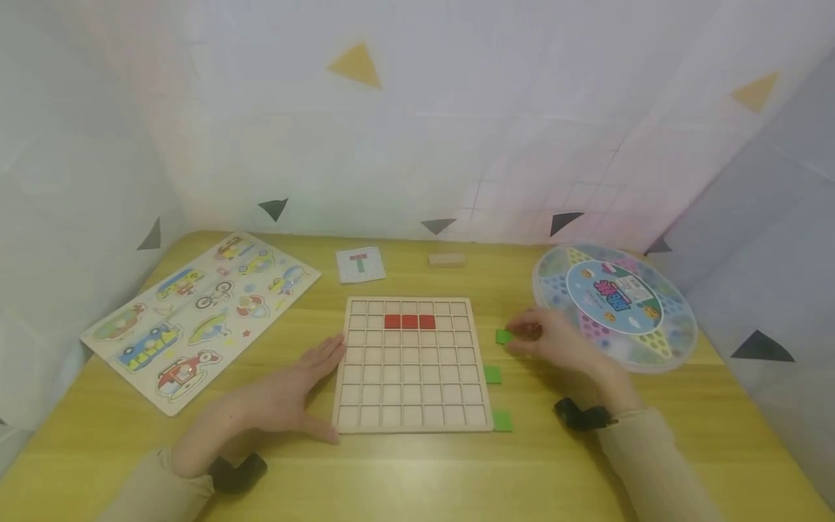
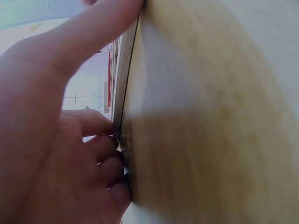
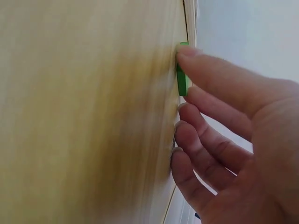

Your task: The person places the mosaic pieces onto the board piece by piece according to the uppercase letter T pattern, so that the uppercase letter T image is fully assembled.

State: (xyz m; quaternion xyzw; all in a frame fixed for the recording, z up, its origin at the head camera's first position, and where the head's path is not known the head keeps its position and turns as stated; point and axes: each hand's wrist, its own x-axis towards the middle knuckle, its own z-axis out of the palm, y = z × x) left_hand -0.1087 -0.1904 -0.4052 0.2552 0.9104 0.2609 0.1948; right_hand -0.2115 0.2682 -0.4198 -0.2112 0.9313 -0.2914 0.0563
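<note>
Sleeves (image 1: 159,487), front of grid board (image 1: 392,374). L hand (image 1: 283,395): fingers spread at board's L edge, prob. steadying. R hand (image 1: 553,339): thumb + finger pinch green tile (image 1: 503,337), R of board. 2 spare tiles (image 1: 502,422) by R edge, prob. for reach.

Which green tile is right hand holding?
The green tile farthest from the person: the right hand pinches it; the middle tile and nearest tile lie untouched.
</note>
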